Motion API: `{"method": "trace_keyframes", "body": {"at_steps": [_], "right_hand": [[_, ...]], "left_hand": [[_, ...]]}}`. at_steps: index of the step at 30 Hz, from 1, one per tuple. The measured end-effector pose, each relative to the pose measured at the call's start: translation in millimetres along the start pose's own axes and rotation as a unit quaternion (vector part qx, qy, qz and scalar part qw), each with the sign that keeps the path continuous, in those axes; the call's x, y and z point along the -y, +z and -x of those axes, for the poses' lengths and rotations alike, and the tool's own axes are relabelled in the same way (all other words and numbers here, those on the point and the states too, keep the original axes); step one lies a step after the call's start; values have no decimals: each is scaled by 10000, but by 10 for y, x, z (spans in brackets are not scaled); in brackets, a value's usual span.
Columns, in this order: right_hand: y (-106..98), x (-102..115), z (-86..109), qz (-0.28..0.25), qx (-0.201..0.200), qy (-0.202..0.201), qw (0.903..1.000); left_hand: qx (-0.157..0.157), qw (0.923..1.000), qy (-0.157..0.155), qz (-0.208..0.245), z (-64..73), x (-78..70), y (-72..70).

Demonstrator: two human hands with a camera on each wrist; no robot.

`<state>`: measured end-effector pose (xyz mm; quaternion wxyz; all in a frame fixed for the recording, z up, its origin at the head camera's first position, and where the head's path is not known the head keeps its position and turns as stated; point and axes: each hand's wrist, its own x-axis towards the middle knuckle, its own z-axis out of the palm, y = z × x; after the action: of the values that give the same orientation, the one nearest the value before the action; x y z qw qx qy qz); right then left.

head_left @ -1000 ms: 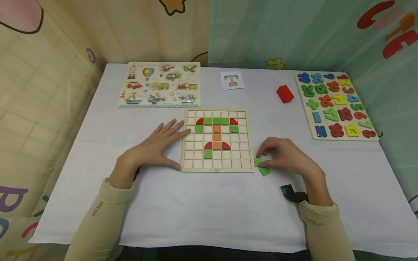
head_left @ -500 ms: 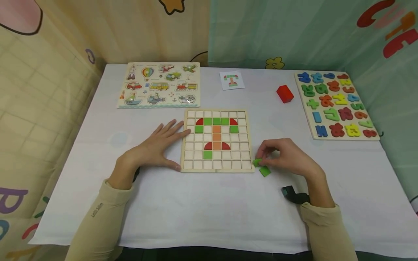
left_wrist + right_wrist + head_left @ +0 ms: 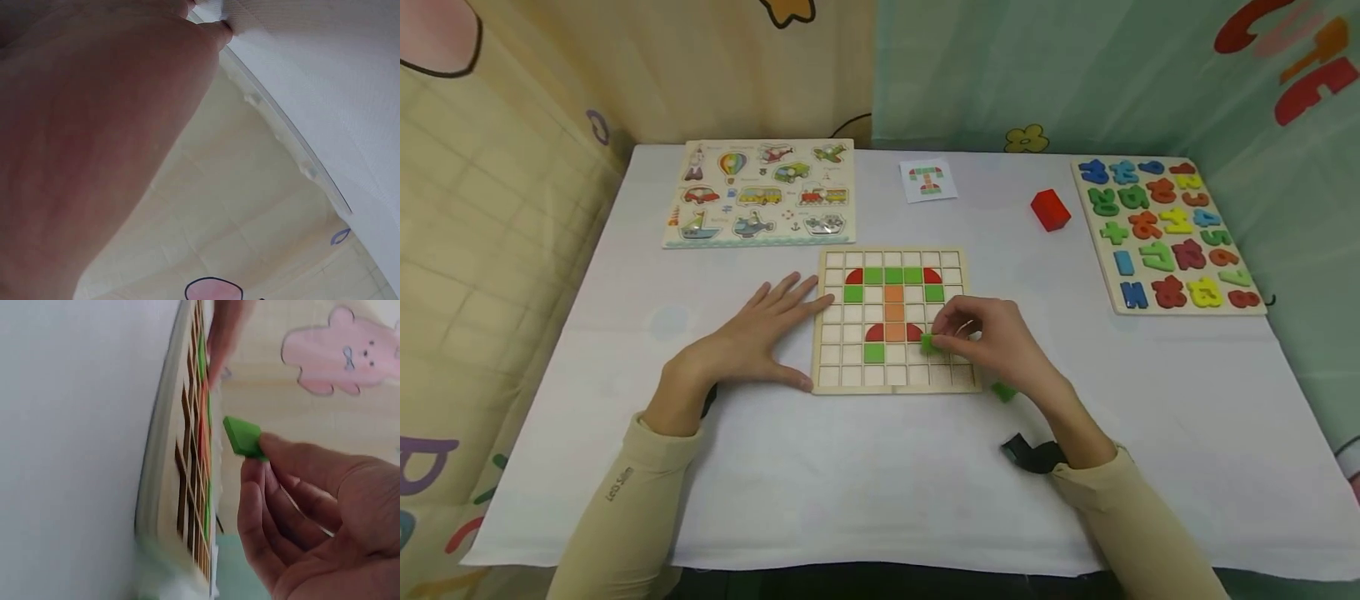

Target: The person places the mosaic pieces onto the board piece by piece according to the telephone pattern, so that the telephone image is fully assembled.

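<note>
A wooden grid board (image 3: 850, 379) lies mid-table, with green and orange squares and red quarter-round pieces set in some of its cells. My left hand (image 3: 741, 337) is spread flat, fingertips and thumb against the board's left edge. Between thumb and fingers, my right hand (image 3: 992, 337) pinches a green square tile (image 3: 928, 343) over the lower right part of the board. The right wrist view shows this green tile (image 3: 242, 436) tilted and raised off the grid. Another green tile (image 3: 1003, 391), partly covered by the right wrist, lies just off the board's lower right corner.
Behind the board lie a vehicle picture puzzle (image 3: 760, 196) and a small pattern card (image 3: 928, 181). A red block (image 3: 1050, 210) sits to the card's right. At the far right is a puzzle board of coloured numbers and signs (image 3: 1168, 237).
My right hand has picked up one of the two green tiles beside the board and carried it left over the grid. The left hand stays at the board's edge.
</note>
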<state>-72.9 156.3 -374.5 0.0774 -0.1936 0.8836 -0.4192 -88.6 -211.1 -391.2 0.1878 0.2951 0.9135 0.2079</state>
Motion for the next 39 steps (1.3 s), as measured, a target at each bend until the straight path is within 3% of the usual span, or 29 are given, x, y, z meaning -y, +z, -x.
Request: {"method": "trace_keyframes", "body": {"at_steps": [5,12,29,39], "right_hand": [[206,136,-125,-128,-64,-135,9998],[396,142,-159,76,73,-460,9989],[421,114,-132,505,276,-951,9938],[475,115,-155,332,408,-1125,9923]], "left_hand": [[-30,10000,13,43,-2,0,1],[-14,10000,28,-50,-22,19,3],[40,10000,40,-77,-48,18,-7],[70,10000,-12,-20,-34,23,-4]]}}
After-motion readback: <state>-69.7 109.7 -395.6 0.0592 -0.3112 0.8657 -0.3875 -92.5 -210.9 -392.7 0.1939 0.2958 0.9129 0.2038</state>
